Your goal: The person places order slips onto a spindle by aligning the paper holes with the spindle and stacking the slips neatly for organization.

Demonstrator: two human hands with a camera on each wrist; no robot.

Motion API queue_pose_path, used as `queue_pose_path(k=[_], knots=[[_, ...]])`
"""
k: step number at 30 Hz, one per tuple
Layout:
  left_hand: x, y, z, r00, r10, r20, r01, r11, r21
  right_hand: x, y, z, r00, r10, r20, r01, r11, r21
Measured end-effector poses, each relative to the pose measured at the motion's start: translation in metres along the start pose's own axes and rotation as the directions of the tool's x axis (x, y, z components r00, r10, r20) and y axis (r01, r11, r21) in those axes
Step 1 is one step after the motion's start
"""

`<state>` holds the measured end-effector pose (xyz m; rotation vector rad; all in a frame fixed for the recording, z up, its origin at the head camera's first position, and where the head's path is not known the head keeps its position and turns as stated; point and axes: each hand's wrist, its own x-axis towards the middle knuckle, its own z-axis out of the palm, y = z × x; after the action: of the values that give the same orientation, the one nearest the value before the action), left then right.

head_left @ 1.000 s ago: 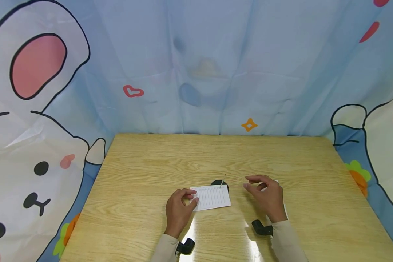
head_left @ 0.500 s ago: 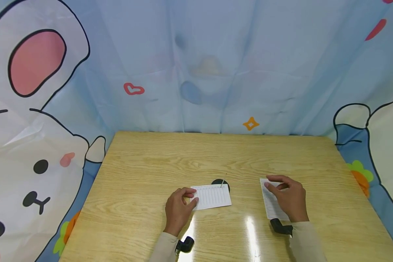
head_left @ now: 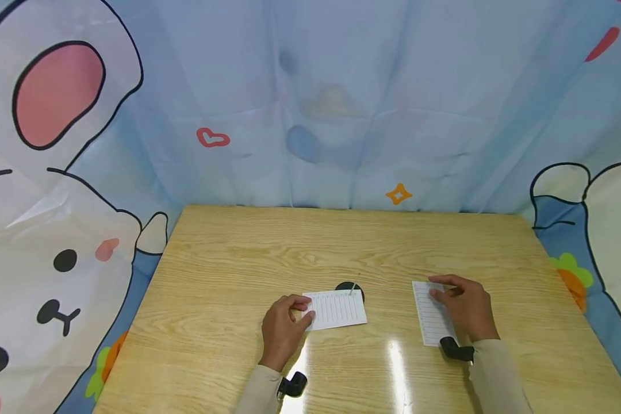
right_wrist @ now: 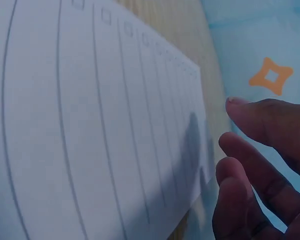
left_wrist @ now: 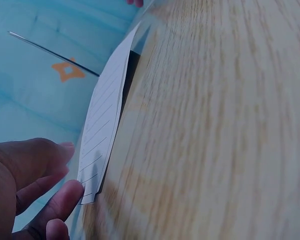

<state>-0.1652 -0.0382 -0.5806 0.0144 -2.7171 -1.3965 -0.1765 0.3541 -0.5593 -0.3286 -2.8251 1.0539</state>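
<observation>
A lined white paper slip (head_left: pixel 335 309) lies across a black round base (head_left: pixel 348 286), both just left of the table's middle. From the left wrist view, a thin metal spike (left_wrist: pixel 55 52) rises past that slip. My left hand (head_left: pixel 281 332) is at the slip's left end, thumb and finger apart, a fingertip right at the edge. Farther right, a second lined slip (head_left: pixel 430 313) lies on the table. My right hand (head_left: pixel 468 307) hovers over its right side with thumb and fingers parted; the right wrist view shows nothing between them (right_wrist: pixel 255 150).
The wood-grain table (head_left: pixel 227 253) ends at a blue printed curtain (head_left: pixel 248 161) along the back and sides. Black wrist cameras, one on the left (head_left: pixel 293 385) and one on the right (head_left: pixel 456 349), sit near the sleeves. Bright reflections show on the tabletop's front part.
My right hand has moved right, away from the spike to above the second slip, uncovering more of that slip. The left hand stays at the first slip's edge.
</observation>
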Motion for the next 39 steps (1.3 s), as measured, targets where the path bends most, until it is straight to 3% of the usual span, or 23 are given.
queue_pose_path(k=[17,21,29,39], knots=[[0.0,-0.002,0.001,1.0,0.01,0.005,-0.01,1.0,0.008,0.014,0.007,0.007,0.998,-0.055,0.01,0.055,0.997,-0.049],[0.0,-0.001,0.002,1.0,0.013,0.001,-0.013,1.0,0.009,0.021,0.008,0.006,0.996,-0.068,0.056,0.072,0.994,-0.081],[-0.001,-0.001,0.002,1.0,0.017,-0.003,-0.017,1.0,0.014,0.03,0.008,-0.001,0.98,-0.01,0.2,0.031,0.995,-0.098],[-0.001,-0.001,0.002,1.0,0.016,-0.001,-0.016,1.0,0.011,0.03,0.007,0.001,0.982,-0.013,0.188,0.039,0.99,-0.136]])
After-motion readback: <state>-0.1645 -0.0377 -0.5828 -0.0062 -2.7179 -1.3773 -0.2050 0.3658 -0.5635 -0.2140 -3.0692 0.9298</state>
